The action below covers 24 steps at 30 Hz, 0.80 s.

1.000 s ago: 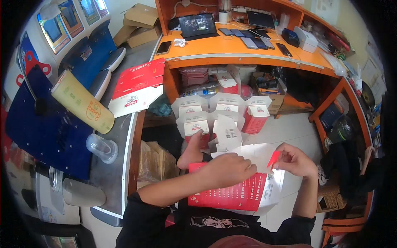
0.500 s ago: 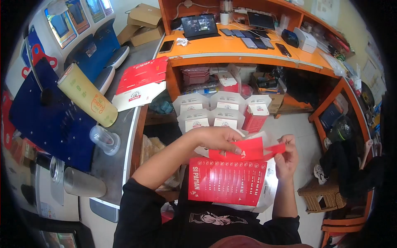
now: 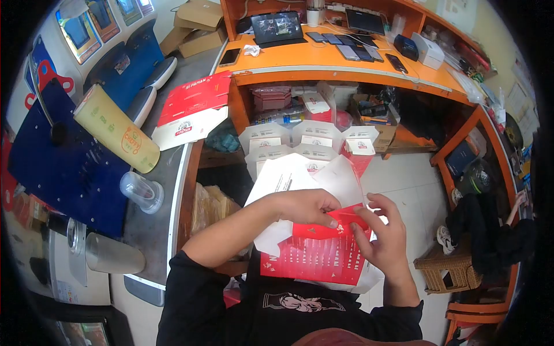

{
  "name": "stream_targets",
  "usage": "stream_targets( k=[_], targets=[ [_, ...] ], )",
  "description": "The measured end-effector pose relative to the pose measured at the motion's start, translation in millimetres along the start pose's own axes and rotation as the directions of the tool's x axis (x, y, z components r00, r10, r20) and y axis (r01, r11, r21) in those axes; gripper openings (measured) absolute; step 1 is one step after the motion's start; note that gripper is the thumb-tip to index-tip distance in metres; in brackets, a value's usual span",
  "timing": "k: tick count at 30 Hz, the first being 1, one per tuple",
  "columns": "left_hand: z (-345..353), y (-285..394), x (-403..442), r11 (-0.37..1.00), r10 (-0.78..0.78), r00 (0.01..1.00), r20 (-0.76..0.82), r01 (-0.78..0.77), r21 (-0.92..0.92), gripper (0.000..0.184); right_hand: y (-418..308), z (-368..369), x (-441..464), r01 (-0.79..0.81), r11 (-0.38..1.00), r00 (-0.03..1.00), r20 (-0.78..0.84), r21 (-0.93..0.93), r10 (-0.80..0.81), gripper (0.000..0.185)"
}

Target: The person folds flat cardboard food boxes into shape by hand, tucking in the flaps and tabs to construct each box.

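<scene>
A partly folded food carton (image 3: 281, 176), white inside with red outer panels, is held over my lap. My left hand (image 3: 306, 206) pinches its red panel between thumb and fingers, from the left. From the right, my right hand (image 3: 384, 233) grips the end of the same red panel, thumb below and fingers above. Beneath it lies a stack of flat red cartons (image 3: 311, 262) printed with white lettering. The fingers of my left hand behind the panel are partly hidden.
Several folded cartons (image 3: 314, 140) stand on the floor ahead. Flat red cartons (image 3: 193, 104) lie on the grey counter at left, near a yellow cup stack (image 3: 118, 130) and clear plastic lids (image 3: 142, 193). Phones (image 3: 348, 52) lie on the orange desk. A person's leg (image 3: 479, 230) shows at right.
The carton has swung open, its white inside now facing up and covering part of the stack. My right hand has moved left and down, closer to my left hand.
</scene>
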<state>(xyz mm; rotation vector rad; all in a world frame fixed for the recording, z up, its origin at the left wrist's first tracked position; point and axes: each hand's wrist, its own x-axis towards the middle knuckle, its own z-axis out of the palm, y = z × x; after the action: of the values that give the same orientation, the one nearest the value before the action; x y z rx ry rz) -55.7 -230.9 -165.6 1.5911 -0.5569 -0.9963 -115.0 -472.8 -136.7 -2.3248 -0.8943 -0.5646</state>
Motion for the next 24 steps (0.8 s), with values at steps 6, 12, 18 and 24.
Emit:
stream_targets(
  k=[6, 12, 18, 24],
  targets=[
    [4.7, 3.0, -5.8, 0.956, 0.012, 0.997, -0.082, 0.013, 0.292, 0.018, 10.2, 2.8, 4.7, -0.124, 0.988, 0.989, 0.095, 0.09, 0.115, 0.031],
    [5.7, -15.3, -3.0, 0.986, 0.006, 0.998, -0.069, -0.018, -0.165, 0.016, 8.2, 4.1, 10.3, -0.05, 0.996, 0.995, 0.086, 0.071, 0.044, 0.031],
    [21.1, 11.8, -12.2, 0.919, -0.02, 0.973, -0.23, 0.109, 0.379, 0.021, 7.2, -0.3, 21.4, 0.051, 0.999, 0.958, 0.283, 0.001, -0.049, 0.03],
    [38.9, 42.5, -23.1, 0.845, -0.022, 0.935, -0.353, 0.206, 0.493, 0.018, 6.4, -12.4, 32.4, 0.03, 0.998, 0.93, 0.368, -0.06, -0.005, 0.021]
  ],
)
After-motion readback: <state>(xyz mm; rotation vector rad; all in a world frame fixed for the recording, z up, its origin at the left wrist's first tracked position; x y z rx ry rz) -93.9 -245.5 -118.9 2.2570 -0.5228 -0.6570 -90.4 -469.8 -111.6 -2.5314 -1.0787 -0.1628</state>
